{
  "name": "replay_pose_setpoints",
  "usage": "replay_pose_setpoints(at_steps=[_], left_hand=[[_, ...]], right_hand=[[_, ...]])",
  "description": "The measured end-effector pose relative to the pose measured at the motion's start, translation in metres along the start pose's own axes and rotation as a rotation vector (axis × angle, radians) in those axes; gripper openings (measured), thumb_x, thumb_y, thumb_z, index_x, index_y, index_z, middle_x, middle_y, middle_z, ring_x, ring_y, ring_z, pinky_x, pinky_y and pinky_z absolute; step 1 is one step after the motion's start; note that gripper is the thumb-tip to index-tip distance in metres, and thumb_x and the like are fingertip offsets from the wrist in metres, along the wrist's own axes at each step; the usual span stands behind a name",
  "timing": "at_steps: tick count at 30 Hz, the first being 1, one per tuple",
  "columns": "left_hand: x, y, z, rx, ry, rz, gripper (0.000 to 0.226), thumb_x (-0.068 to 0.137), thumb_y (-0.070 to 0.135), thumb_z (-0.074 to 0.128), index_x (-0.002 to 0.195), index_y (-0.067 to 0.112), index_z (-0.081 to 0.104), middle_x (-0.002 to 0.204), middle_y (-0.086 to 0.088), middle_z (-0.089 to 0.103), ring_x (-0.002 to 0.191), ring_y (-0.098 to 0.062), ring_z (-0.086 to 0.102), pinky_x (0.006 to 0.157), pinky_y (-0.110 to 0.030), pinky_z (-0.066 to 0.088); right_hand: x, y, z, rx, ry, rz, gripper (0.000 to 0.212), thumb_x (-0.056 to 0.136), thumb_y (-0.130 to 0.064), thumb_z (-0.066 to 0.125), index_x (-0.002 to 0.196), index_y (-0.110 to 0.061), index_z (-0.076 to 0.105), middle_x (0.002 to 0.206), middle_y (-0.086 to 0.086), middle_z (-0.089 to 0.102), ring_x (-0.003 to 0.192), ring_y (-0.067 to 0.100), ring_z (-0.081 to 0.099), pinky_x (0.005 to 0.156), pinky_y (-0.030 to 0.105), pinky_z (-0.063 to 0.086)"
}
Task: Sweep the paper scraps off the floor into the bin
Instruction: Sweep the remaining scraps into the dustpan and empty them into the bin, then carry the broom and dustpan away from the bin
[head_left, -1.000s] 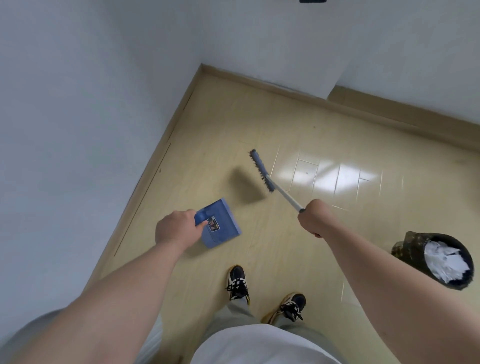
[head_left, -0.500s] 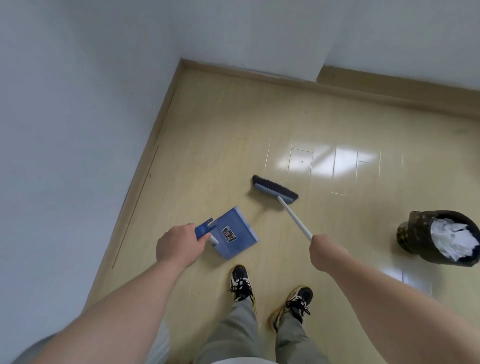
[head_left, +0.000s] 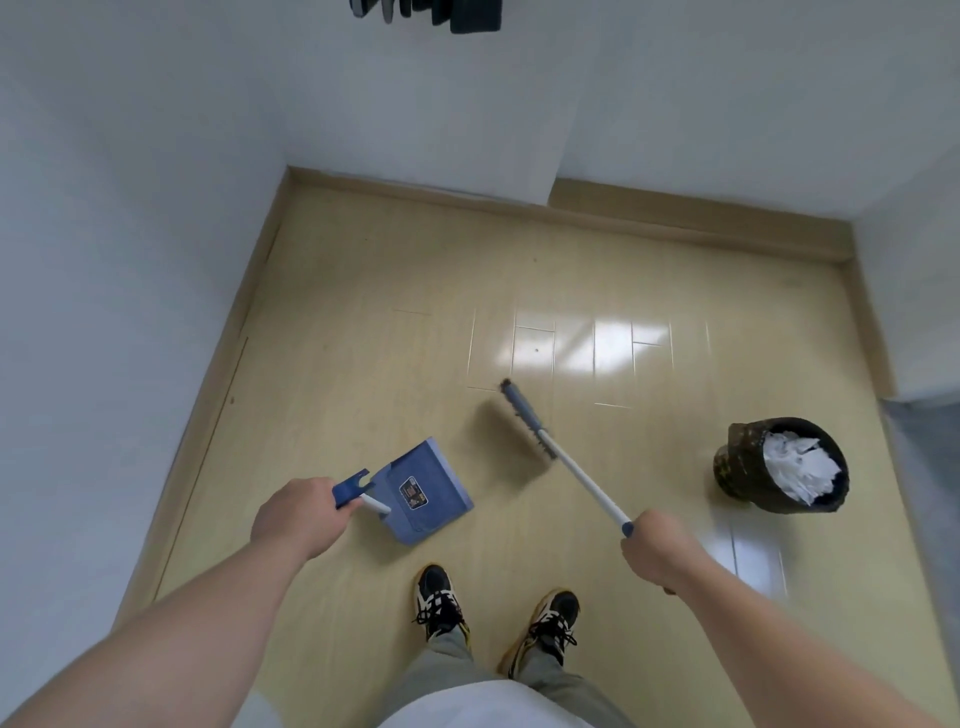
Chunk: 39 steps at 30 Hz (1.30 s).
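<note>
Paper scraps (head_left: 800, 465) are noted only inside the bin (head_left: 740, 462), where crumpled white sheets reach the rim; none can be made out loose on the floor (head_left: 415, 312).

The broom (head_left: 524, 418) is found to the left of the bin. Its head is tilted and appears to be raised off the boards, with a shadow cast beside it. The handle end is gripped by the right hand (head_left: 657, 545), fingers wrapped fully round it, left of the bin and nearer the person. The dustpan (head_left: 431, 488) is held farther left of the bin, its short handle enclosed in the curled left hand (head_left: 298, 514). Whether its lip touches the floor cannot be told.

A final check pass is judged to be in hand. The bristles should be lowered flat and drawn toward the pan lip, and the pan pressed down so that nothing slips under it.

Open boards are available left of and beyond the bin. The far side is closed by skirting (head_left: 701, 213), and a wall (head_left: 156, 260) bounds the side farthest from the bin. Strokes should be kept short of the bin, lest it be toppled.
</note>
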<state>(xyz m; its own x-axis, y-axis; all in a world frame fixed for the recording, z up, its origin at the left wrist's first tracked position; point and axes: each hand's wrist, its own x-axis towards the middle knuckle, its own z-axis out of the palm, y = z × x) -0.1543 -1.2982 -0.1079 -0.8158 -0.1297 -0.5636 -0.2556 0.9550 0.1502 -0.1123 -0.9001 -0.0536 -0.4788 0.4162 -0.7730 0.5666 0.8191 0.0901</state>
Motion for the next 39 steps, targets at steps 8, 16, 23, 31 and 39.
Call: replay_pose_setpoints(at_steps=[8,16,23,31,39], left_hand=[[0.008,-0.004,0.003,0.016,-0.043,0.006,0.043,0.091,0.061,0.051,0.074,0.021,0.057,0.069,0.005,0.062,0.06,-0.016,0.06,0.05,-0.026,0.038],[0.001,0.001,-0.007,-0.041,-0.077,0.011,0.039,0.093,0.056,0.053,0.07,0.024,0.056,0.065,0.004,0.063,0.053,-0.014,0.055,0.048,-0.023,0.034],[-0.006,-0.008,-0.011,0.017,-0.163,0.013,0.041,0.09,0.064,0.045,0.098,0.032,0.069,0.073,0.008,0.067,0.059,-0.008,0.059,0.054,-0.024,0.041],[0.009,0.035,-0.018,-0.172,-0.155,-0.008,0.046,0.076,0.057,0.069,0.088,0.015,0.056,0.078,0.0,0.066,0.068,-0.012,0.061,0.065,-0.026,0.042],[-0.034,0.188,-0.057,-0.141,-0.149,0.305,0.027,0.088,0.054,0.058,0.105,0.034,0.054,0.092,0.012,0.066,0.078,-0.008,0.062,0.069,-0.027,0.05]], right_hand=[[0.004,-0.037,0.04,0.101,-0.126,0.094,0.016,0.098,-0.007,0.044,0.113,-0.002,0.048,0.082,0.009,0.054,0.053,0.017,0.053,0.04,0.025,0.043],[-0.037,-0.049,0.033,0.262,-0.331,0.011,0.032,0.096,-0.028,0.052,0.113,-0.001,0.059,0.074,0.004,0.054,0.044,0.015,0.042,0.038,0.021,0.031],[-0.08,-0.004,-0.004,0.435,-0.32,-0.01,0.036,0.092,-0.03,0.058,0.109,0.001,0.065,0.066,0.002,0.055,0.034,0.011,0.037,0.037,0.017,0.028],[-0.079,0.017,-0.008,0.389,-0.198,0.068,0.016,0.096,-0.022,0.045,0.105,-0.01,0.049,0.084,0.003,0.055,0.053,0.014,0.049,0.044,0.025,0.037],[-0.06,0.047,-0.052,0.731,-0.191,0.257,0.017,0.096,-0.014,0.042,0.081,-0.007,0.048,0.065,0.005,0.052,0.045,0.013,0.041,0.046,0.024,0.033]])
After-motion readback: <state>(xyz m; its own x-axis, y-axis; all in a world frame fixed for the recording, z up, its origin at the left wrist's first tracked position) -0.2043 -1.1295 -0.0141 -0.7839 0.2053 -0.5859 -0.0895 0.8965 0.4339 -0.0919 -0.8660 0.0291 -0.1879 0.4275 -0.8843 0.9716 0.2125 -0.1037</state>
